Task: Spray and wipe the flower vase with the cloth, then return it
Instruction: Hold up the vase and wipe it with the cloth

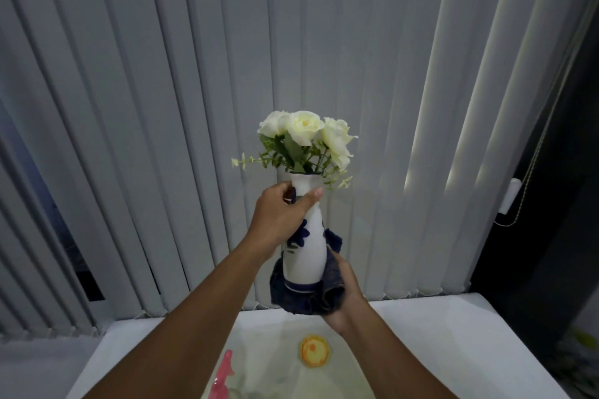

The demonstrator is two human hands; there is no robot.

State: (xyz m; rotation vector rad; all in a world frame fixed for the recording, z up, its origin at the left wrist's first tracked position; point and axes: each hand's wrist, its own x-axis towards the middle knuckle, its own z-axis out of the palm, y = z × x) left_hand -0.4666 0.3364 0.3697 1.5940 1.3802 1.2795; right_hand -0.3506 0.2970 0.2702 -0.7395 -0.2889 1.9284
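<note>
Above a white table (453, 350), against vertical blinds (162, 107), the vase (306, 253) is held upright: left hand (278, 220) clamps the neck from nine o'clock, steadying it, while right hand (345, 298) presses a dark cloth (308, 300) around the base at five o'clock; pink spray bottle (223, 372) waits below.

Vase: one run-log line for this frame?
phase=wipe | vase=lifted, upright | left hand=neck | right hand=cloth at base | sprayer=on table

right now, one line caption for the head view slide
Left hand grips the vase neck while the right hand wipes its base with a dark cloth.
</note>
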